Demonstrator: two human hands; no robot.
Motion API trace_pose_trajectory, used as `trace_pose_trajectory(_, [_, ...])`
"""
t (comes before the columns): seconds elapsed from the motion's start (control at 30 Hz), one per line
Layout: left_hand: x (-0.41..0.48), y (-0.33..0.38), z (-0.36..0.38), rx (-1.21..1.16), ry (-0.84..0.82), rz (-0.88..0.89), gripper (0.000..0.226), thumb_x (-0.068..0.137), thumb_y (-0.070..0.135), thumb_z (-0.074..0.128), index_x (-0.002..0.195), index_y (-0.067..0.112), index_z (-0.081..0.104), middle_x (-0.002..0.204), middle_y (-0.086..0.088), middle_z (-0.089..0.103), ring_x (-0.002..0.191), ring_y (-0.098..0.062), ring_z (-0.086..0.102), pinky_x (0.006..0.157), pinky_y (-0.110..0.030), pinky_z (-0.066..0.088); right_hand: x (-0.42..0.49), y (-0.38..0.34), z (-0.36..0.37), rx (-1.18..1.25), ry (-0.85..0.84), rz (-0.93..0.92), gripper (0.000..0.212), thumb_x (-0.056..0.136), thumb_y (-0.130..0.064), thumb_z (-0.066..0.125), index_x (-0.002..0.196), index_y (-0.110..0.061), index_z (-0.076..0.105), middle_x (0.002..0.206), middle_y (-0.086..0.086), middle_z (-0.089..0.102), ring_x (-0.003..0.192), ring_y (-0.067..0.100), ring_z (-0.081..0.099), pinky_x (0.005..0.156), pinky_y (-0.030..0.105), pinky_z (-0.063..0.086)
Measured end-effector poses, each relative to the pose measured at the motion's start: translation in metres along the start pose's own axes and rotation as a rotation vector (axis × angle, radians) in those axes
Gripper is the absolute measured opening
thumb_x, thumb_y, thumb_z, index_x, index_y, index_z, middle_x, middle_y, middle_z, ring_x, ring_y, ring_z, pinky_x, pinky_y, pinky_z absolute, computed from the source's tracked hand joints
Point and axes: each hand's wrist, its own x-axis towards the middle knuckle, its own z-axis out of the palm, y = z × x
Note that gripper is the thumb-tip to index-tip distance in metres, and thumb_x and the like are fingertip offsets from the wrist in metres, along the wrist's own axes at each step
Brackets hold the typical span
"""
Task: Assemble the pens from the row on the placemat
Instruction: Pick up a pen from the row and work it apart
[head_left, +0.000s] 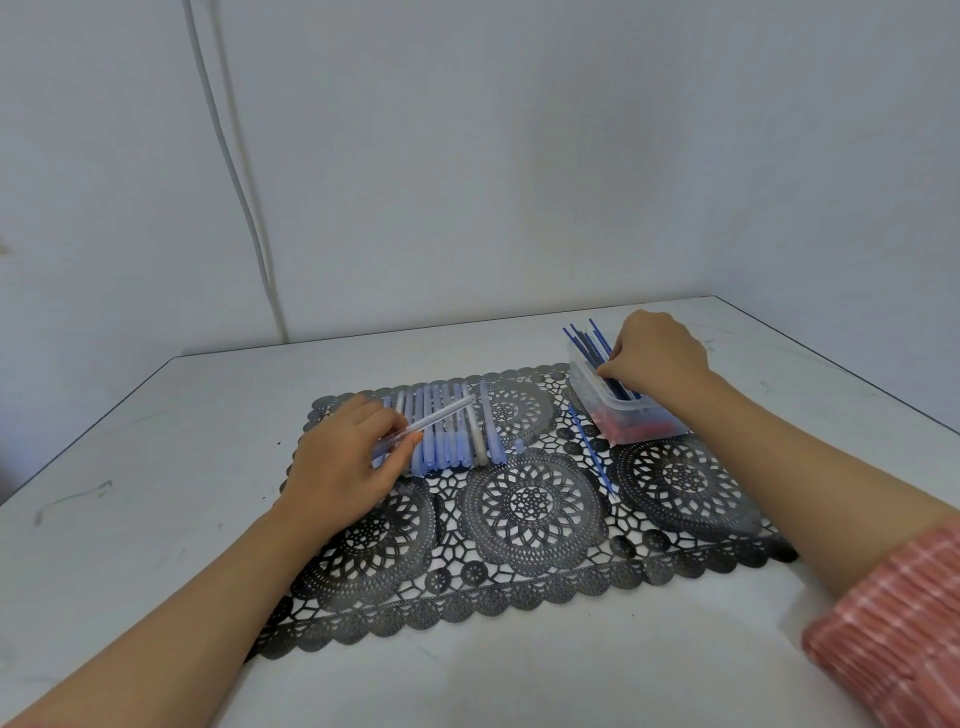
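Note:
A row of capped blue pens (452, 431) lies side by side on the far left of the dark lace placemat (530, 509). My left hand (343, 462) holds a clear pen barrel (431, 423) slanted above that row. At a clear plastic container (623, 410) on the mat's far right, my right hand (654, 358) pinches one of several blue refills (597, 345) standing in it. One loose blue refill (592, 452) lies on the mat beside the container. A small blue cap (519, 446) rests just right of the row.
Red small parts (631, 428) fill the container's bottom. The white table (156, 467) stands in a wall corner, its right edge running past the container. A white cable (239, 182) hangs down the wall at the left. My right forearm wears a pink sleeve (893, 629).

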Motion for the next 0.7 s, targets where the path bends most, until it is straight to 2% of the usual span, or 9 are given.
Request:
trace_pose_trajectory(0.1, [0.000, 0.000, 0.000, 0.000, -0.003, -0.002, 0.030, 0.086, 0.041, 0.047, 0.076, 0.018, 0.063, 0.070, 0.015, 0.051, 0.071, 0.001, 0.038, 0.055, -0.006, 0.027, -0.001, 0.000, -0.001, -0.008, -0.026, -0.009, 0.021, 0.069, -0.025, 0.076, 0.074, -0.008, 0.065, 0.062, 0.003, 0.053, 0.066, 0.025, 0.058, 0.058, 0.027, 0.043])
trace_pose_trajectory(0.2, [0.001, 0.001, 0.000, 0.001, -0.001, 0.003, 0.030, 0.086, 0.041, 0.047, 0.077, 0.018, 0.064, 0.070, 0.014, 0.051, 0.071, 0.001, 0.038, 0.056, -0.006, 0.027, -0.002, 0.000, 0.000, -0.016, -0.024, -0.005, 0.015, 0.069, -0.018, 0.074, 0.069, -0.007, 0.063, 0.059, 0.004, 0.054, 0.060, 0.022, 0.055, 0.055, 0.026, 0.042])
trace_pose_trajectory(0.33, [0.001, 0.002, -0.001, -0.009, 0.001, 0.003, 0.030, 0.086, 0.041, 0.048, 0.077, 0.017, 0.065, 0.070, 0.014, 0.052, 0.071, 0.002, 0.038, 0.055, -0.006, 0.027, 0.000, 0.000, 0.002, -0.014, 0.010, -0.003, 0.003, 0.067, -0.006, 0.064, 0.069, -0.008, 0.063, 0.061, 0.005, 0.053, 0.062, 0.026, 0.057, 0.055, 0.026, 0.043])
trace_pose_trajectory(0.5, [0.001, 0.002, -0.001, -0.005, 0.002, 0.002, 0.029, 0.086, 0.041, 0.048, 0.078, 0.018, 0.065, 0.071, 0.016, 0.049, 0.071, 0.003, 0.036, 0.056, -0.005, 0.026, 0.001, 0.001, 0.002, 0.010, 0.015, -0.009, 0.002, 0.068, -0.005, 0.061, 0.067, -0.007, 0.061, 0.058, 0.006, 0.051, 0.059, 0.025, 0.054, 0.054, 0.026, 0.042])
trace_pose_trajectory(0.6, [0.001, 0.002, -0.001, -0.006, 0.002, 0.004, 0.029, 0.086, 0.041, 0.048, 0.078, 0.018, 0.065, 0.070, 0.016, 0.050, 0.071, 0.003, 0.036, 0.055, -0.005, 0.026, 0.001, -0.001, -0.001, 0.056, 0.027, -0.010, 0.007, 0.070, -0.010, 0.061, 0.073, -0.006, 0.066, 0.062, 0.006, 0.056, 0.060, 0.024, 0.055, 0.053, 0.024, 0.041])
trace_pose_trajectory(0.7, [0.001, 0.001, -0.001, -0.008, -0.002, 0.000, 0.029, 0.086, 0.041, 0.049, 0.078, 0.019, 0.065, 0.071, 0.016, 0.050, 0.071, 0.002, 0.038, 0.055, -0.006, 0.027, -0.003, -0.006, -0.007, 0.137, 0.063, -0.054, 0.014, 0.075, -0.015, 0.060, 0.083, -0.007, 0.068, 0.075, 0.006, 0.064, 0.068, 0.025, 0.058, 0.058, 0.026, 0.044])
